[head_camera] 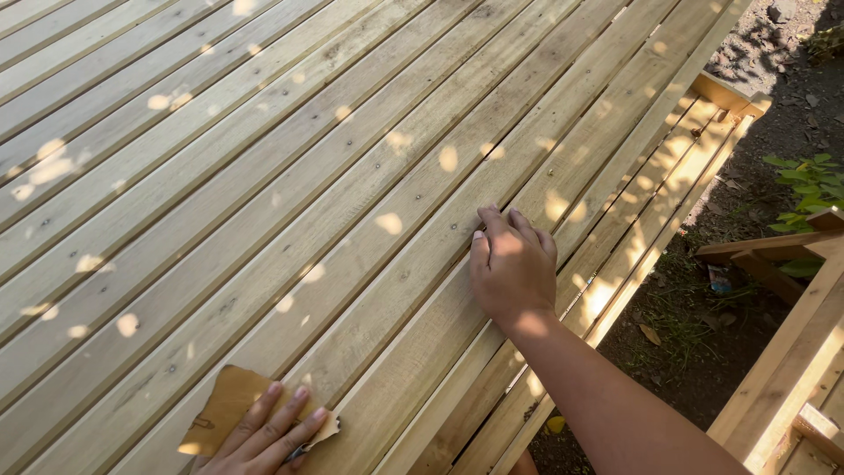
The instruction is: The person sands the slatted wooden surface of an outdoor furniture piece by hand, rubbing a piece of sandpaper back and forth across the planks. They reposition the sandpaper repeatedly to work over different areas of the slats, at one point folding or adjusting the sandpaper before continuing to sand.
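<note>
Two bare hands on a pale slatted wooden table outdoors, one pressing sandpaper, one resting on a slat.

At the near edge, the left hand lies flat with fingers spread, pinning a tan, creased sheet of sandpaper against the boards, grit side down as far as one can tell. Further right, the right hand rests palm-down with fingers loosely curled on a slat, holding nothing, apparently feeling or steadying the wood. The pale slatted wooden table runs diagonally, screw heads showing, dappled with sun spots. Beyond its right edge lie bare dark soil, a green leafy plant and another light wooden frame.
</note>
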